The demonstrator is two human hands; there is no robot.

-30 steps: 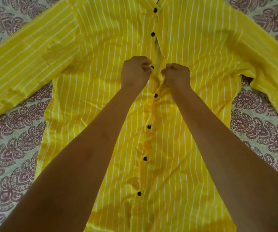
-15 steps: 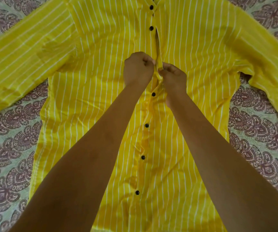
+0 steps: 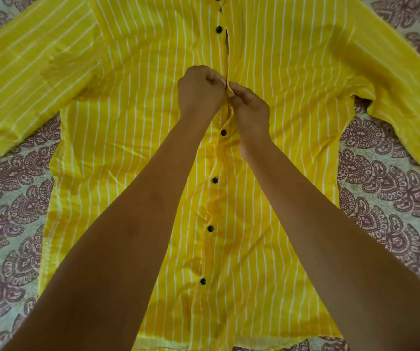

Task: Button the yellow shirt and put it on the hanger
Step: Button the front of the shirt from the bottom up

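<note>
A bright yellow cotton shirt with thin white stripes (image 3: 133, 148) lies flat, front up, on a pale bedsheet printed with maroon paisley shapes (image 3: 9, 224), its sleeves spread out to both sides. A row of small round black buttons (image 3: 215, 180) runs down its middle. Two bare forearms reach in from the bottom edge. The left hand (image 3: 200, 91) and the right hand (image 3: 250, 110) meet at the shirt's front opening, each with fingers curled, pinching the fabric edge there. Just above the hands, the opening gapes slightly below a fastened button (image 3: 219, 29).
</note>
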